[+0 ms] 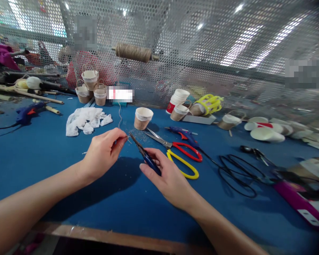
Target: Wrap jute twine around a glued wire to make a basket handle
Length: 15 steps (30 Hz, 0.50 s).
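Observation:
My left hand (102, 153) pinches the end of a thin twine strand (119, 118) that hangs down from a jute spool (133, 52) on the mesh wall. My right hand (168, 177) grips small blue thread snips (145, 154), whose blades point up-left and meet the twine right at my left fingertips. Both hands hover over the blue table (55, 156). A twine-wrapped paper cup (143, 118) stands just behind them.
Red and yellow scissors (179, 154) and a blue glue gun (183, 134) lie right of my hands. White cloth scraps (85, 120), small cup baskets (91, 86), stacked paper cups (177, 101), black cable (239, 173) and another glue gun (29, 112) surround them. A person sits behind the mesh.

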Each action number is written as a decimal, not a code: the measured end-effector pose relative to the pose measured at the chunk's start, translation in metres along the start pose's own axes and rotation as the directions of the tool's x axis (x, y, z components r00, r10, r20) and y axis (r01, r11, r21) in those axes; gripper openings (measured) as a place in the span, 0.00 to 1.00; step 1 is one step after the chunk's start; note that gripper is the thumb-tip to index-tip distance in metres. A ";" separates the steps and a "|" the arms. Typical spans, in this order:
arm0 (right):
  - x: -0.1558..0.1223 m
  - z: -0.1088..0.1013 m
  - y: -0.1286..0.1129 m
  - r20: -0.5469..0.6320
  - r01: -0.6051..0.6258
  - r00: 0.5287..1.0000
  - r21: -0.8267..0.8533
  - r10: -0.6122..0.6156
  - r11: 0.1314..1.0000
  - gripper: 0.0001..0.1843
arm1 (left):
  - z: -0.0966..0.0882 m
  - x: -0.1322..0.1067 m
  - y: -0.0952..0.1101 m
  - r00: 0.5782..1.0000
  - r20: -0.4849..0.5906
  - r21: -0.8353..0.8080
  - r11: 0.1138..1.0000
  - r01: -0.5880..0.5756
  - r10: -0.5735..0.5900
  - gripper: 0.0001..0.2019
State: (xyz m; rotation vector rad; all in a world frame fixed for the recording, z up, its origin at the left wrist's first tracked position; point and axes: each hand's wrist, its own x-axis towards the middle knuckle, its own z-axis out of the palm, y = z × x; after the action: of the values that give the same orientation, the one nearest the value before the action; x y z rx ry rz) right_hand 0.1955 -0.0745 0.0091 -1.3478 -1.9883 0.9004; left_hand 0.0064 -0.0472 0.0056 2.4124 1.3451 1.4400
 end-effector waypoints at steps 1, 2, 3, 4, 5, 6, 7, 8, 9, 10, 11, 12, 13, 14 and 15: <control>0.000 0.000 0.000 -0.001 -0.004 1.000 -0.002 0.004 1.000 0.22 | 0.000 0.000 0.000 1.000 -0.009 0.007 1.000 -0.012 0.013 0.03; 0.000 0.000 0.000 0.000 -0.007 1.000 -0.003 0.007 1.000 0.22 | 0.000 0.000 0.000 1.000 -0.019 0.013 1.000 -0.023 0.023 0.03; 0.000 0.000 -0.001 0.002 -0.008 1.000 -0.003 0.008 1.000 0.22 | 0.000 0.000 0.000 0.999 -0.027 0.017 0.999 -0.032 0.032 0.03; 0.000 0.000 -0.001 0.004 -0.007 1.000 -0.002 0.007 1.000 0.22 | 0.000 0.000 -0.001 0.999 -0.034 0.019 0.999 -0.037 0.038 0.03; 0.000 0.000 0.000 0.007 -0.005 1.000 -0.003 0.005 1.000 0.22 | 0.000 0.000 -0.001 0.998 -0.039 0.019 0.999 -0.042 0.042 0.03; 0.000 0.000 0.000 0.010 -0.002 1.000 -0.004 0.002 1.000 0.22 | 0.001 0.000 -0.001 0.998 -0.042 0.020 0.999 -0.043 0.044 0.03; 0.000 0.000 0.000 0.011 0.004 1.000 -0.007 -0.004 1.000 0.22 | 0.001 0.000 -0.001 0.998 -0.045 0.021 0.999 -0.042 0.043 0.03; 0.000 0.000 0.000 0.010 0.010 1.000 -0.011 -0.010 1.000 0.22 | 0.001 -0.001 -0.001 0.998 -0.047 0.021 0.999 -0.041 0.042 0.03; 0.000 0.000 0.000 0.009 0.016 1.000 -0.017 -0.016 1.000 0.22 | 0.001 -0.001 -0.002 0.998 -0.050 0.021 0.999 -0.039 0.040 0.03; 0.000 0.000 0.001 0.007 0.021 1.000 -0.025 -0.021 0.999 0.22 | 0.001 -0.001 -0.002 0.998 -0.050 0.019 0.999 -0.037 0.038 0.02; 0.000 0.000 0.001 0.005 0.023 1.000 -0.032 -0.023 0.999 0.22 | 0.002 -0.001 -0.002 0.998 -0.048 0.016 0.999 -0.034 0.034 0.02; 0.000 0.000 0.000 0.006 0.024 1.000 -0.036 -0.024 0.999 0.22 | 0.002 -0.001 -0.001 0.999 -0.044 0.013 0.999 -0.030 0.031 0.02; 0.000 -0.001 0.000 0.008 0.025 1.000 -0.037 -0.025 0.999 0.22 | 0.002 -0.001 -0.001 0.999 -0.042 0.010 1.000 -0.028 0.028 0.02; 0.000 -0.001 0.000 0.011 0.025 1.000 -0.037 -0.025 0.999 0.22 | 0.002 -0.001 -0.001 0.999 -0.042 0.009 1.000 -0.026 0.026 0.02; 0.000 -0.001 0.000 0.012 0.027 1.000 -0.036 -0.026 0.999 0.22 | 0.002 -0.001 -0.001 0.999 -0.043 0.009 1.000 -0.021 0.021 0.02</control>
State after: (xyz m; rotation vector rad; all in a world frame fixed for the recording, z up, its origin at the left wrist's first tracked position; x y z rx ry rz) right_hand 0.1962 -0.0741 0.0099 -1.3356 -2.0354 0.8656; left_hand 0.0069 -0.0470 0.0034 2.4214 1.3410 1.5035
